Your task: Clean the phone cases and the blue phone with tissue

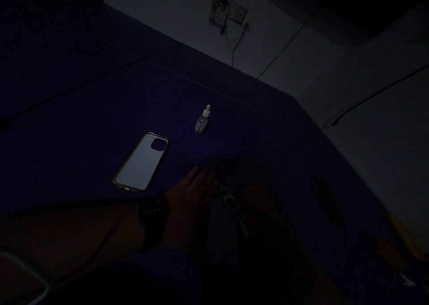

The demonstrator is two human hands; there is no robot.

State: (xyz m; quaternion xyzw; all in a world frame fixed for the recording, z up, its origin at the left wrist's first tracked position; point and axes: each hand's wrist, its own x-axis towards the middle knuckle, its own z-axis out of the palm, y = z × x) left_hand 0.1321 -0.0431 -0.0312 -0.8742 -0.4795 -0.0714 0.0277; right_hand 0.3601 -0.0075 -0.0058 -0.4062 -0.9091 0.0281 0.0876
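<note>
Now, phone case (139, 164): is lying on the counter (83, 162).
Left hand (188, 202): is extending straight, released fingers (200, 179).
Dropper bottle (201, 123): is standing; careless reaching could topple it.
Dark slab (221, 240): is lying between hands; dimness could cause slips.
Right hand (257, 203): is touching pale item (230, 200); cannot tell grip.

Saw a dark blue table (83, 95) spanning the frame from upper left to lower right. Found a phone case (138, 163) lying flat left of centre, a dropper bottle (201, 123) standing near the middle, and a dark flat object (326, 197) at right, too dim to name.
</note>
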